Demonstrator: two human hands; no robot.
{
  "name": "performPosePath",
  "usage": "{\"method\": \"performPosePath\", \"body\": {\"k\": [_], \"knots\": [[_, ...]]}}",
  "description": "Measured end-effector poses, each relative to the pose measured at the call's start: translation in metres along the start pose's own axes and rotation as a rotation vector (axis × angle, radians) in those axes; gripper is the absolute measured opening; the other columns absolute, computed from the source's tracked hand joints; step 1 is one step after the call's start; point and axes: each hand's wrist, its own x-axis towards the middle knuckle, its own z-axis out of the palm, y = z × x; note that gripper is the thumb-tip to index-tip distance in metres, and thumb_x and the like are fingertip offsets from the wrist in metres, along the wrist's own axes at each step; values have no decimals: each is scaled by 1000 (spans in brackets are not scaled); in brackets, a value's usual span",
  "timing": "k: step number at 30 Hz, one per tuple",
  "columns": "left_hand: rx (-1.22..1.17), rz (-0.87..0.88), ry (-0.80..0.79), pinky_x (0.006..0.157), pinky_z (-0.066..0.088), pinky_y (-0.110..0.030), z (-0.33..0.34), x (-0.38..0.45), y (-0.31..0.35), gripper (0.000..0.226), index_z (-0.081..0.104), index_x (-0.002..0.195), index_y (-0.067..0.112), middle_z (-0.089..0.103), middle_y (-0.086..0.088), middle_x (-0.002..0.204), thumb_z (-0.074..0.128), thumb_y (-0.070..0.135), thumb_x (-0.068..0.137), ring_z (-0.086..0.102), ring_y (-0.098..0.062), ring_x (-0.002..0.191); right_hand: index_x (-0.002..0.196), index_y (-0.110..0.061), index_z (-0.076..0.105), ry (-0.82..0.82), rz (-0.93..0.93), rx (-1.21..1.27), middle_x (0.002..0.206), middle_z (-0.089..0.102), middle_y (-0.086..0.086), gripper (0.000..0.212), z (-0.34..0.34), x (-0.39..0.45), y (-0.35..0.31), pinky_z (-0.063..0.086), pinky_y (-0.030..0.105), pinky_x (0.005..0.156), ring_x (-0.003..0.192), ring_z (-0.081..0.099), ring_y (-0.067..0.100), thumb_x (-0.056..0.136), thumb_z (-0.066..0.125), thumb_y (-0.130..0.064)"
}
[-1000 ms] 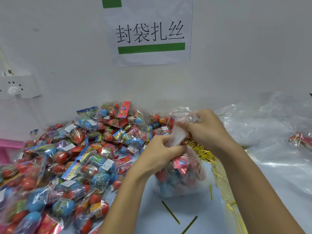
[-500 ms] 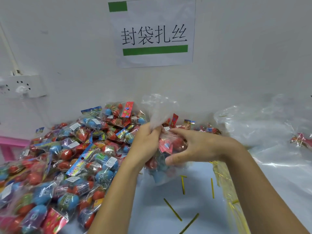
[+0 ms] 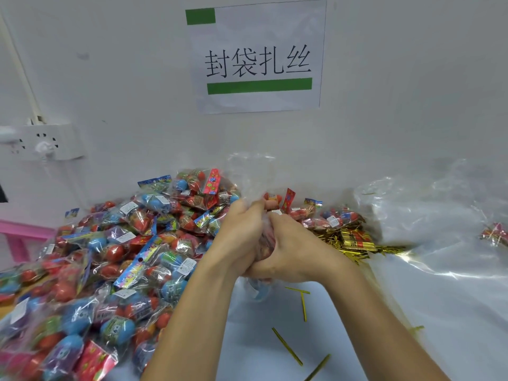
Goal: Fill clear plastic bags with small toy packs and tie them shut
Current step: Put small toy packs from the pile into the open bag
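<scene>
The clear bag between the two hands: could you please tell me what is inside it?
The clear bag shows a blue toy pack below the hands and red ones between the left hand and right hand. Both hands cover the rest.

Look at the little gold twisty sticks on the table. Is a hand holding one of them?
No. The loose twist ties lie on the table, while both the left hand and right hand grip the clear bag.

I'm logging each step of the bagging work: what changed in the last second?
The right hand left the twisted neck and came down round the filled bag, closing in against the left hand, which kept its grip; the bag's clear top now stands loose above both hands. The toy pack pile, gold twist ties and loose ties on the table stayed put.
</scene>
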Motion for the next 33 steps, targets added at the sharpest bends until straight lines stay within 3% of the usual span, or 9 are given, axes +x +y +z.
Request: {"method": "performPosePath", "body": {"k": [4,7,12,15,17,20,23,28,33], "knots": [[-90,0,-21,83,58,-42,-5,0,7,36,73,92,5,75,-13,79,42,19,105,72,-24,80,120,-29,47,104,59,-213,109,51,-5,74,4,3,-4,52,46,90,108,50,24,57,74,-57],[-62,13,-61,65,58,-33,-7,1,8,35,71,84,8,74,-8,74,43,17,104,71,-18,69,122,-34,50,165,71,-274,108,51,-5,71,2,3,-6,51,48,90,109,51,27,61,72,-60],[211,138,-133,76,55,-39,-10,-3,5,40,73,76,9,74,-17,78,47,21,103,71,-24,73,99,-44,59,214,34,-214,96,62,-9,35,-8,-2,-4,54,45,83,98,59,25,68,66,-59],[177,141,-268,83,52,-53,-12,-6,2,34,68,101,2,73,-24,95,59,35,98,70,-43,93,68,-34,59,254,48,-139,79,70,-5,16,-18,-4,-4,56,41,72,82,66,20,73,58,-50],[172,152,-388,88,56,-50,-13,-8,0,46,60,122,9,73,-13,111,70,40,89,69,-34,107,62,-31,56,228,49,-191,84,73,-6,18,-25,-4,-3,52,34,69,87,67,20,79,58,-33],[352,223,-487,74,55,-23,-15,-10,1,50,62,119,16,76,4,101,81,32,76,72,-11,95,62,-25,53,166,59,-199,70,69,-4,23,-33,-5,-2,50,34,62,74,65,21,83,62,-21],[395,281,-554,74,50,-14,-15,-13,2,46,64,114,11,75,7,91,83,5,73,70,-5,90,64,-16,56,216,65,-84,57,61,-5,30,-37,-7,-2,44,34,58,58,54,14,89,62,-32],[342,273,-511,79,50,-14,-12,-15,0,63,53,125,-4,75,7,95,85,-3,70,69,-2,90,82,-12,69,211,34,-38,74,73,3,20,-46,-10,-4,53,35,68,77,68,22,92,58,-24],[346,234,-450,100,52,-36,-9,-13,-3,72,49,128,17,72,0,113,88,10,68,67,-12,110,79,-18,70,256,15,19,72,73,-1,20,-45,-8,0,55,33,64,71,70,17,95,60,-24]]}}
